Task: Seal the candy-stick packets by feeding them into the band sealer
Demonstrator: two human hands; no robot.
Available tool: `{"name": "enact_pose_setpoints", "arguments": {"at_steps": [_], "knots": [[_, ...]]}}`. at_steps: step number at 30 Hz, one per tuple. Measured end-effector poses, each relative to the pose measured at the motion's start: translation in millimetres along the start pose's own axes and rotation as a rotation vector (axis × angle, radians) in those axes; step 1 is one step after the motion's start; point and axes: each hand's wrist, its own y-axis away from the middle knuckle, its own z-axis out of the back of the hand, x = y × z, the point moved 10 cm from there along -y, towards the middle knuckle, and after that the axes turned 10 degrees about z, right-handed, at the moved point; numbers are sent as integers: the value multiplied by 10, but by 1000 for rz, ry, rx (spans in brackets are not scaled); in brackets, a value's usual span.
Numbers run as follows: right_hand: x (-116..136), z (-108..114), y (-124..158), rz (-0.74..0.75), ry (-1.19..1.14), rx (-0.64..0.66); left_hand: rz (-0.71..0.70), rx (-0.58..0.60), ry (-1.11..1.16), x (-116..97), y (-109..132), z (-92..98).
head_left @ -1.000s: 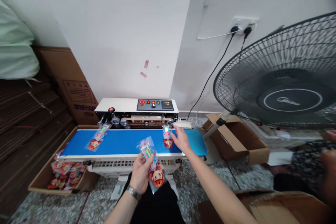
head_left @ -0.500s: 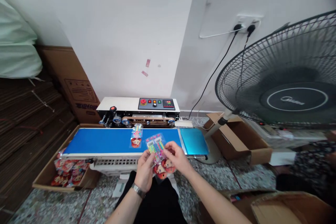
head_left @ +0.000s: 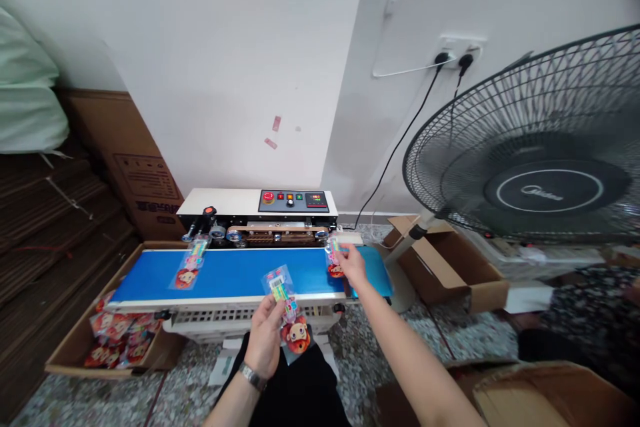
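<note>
My left hand (head_left: 266, 337) pinches a clear packet (head_left: 296, 333) with a red-haired cartoon face, held in front of the belt's near edge. At the belt's right end, my right hand (head_left: 354, 267) grips a second such packet (head_left: 335, 267), its top edge by the sealing machine's intake. Another packet (head_left: 187, 277) lies on the left part of the blue belt (head_left: 240, 273), its top near the rollers. Behind the belt stands the white sealing machine (head_left: 225, 201) with a lit control panel.
An open carton (head_left: 65, 363) with several packets sits below the belt's left end. A large fan (head_left: 545, 190) stands at the right, with an open carton (head_left: 487, 297) beneath it. Another carton (head_left: 540, 390) is at the lower right. Stacked cardboard (head_left: 45, 233) fills the left side.
My hands have moved apart; my right hand has carried one packet up and right to the intake, while my left keeps the other. The packet on the belt has travelled left.
</note>
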Motion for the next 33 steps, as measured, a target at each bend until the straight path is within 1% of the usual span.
{"name": "enact_pose_setpoints", "arguments": {"at_steps": [2, 4, 6, 7, 9, 10, 11, 12, 13, 15, 18, 20, 21, 22, 24, 27, 30, 32, 33], "knots": [[139, -110, 5, 43, 119, 75, 0, -4, 9, -16, 10, -20], [335, -174, 75, 123, 138, 97, 5, -25, 39, -23, 7, -25], [574, -271, 258, 225, 7, 152, 2, -45, 78, -33, -3, -38], [703, -358, 401, 272, -109, 227, -6, -53, 95, -42, -9, -49], [952, -561, 778, 336, -353, 442, -25, -52, 111, -61, -16, -97], [1046, -635, 969, 346, -442, 536, -31, -44, 113, -65, -16, -128], [1104, -678, 1124, 344, -499, 596, -25, -34, 113, -57, -14, -160], [1119, -690, 1223, 333, -527, 617, -6, -21, 108, -37, -10, -190], [1090, -671, 1255, 310, -537, 599, 24, -11, 96, -7, -4, -211], [919, -552, 1136, 242, -546, 485, 88, -21, 51, 58, 16, -200], [459, -193, 679, 117, -505, 184, 140, -57, -16, 113, 49, -100], [155, 55, 380, 52, -383, 14, 161, -61, -26, 145, 60, -42], [46, 145, 259, 35, -298, -37, 172, -57, -25, 167, 63, -21], [-24, 200, 159, 29, -207, -61, 182, -51, -23, 188, 65, -7], [-64, 199, 20, 43, -51, -49, 186, -38, -22, 220, 68, 6], [46, -3, -58, 82, 79, 34, 191, -29, -24, 251, 72, 14], [260, -245, -21, 114, 174, 134, 197, -32, -32, 260, 82, 11], [457, -302, 75, 184, 236, 189, 205, -22, -55, 263, 100, -15], [569, -282, 156, 246, 261, 218, 212, -9, -70, 270, 113, -36]]}}
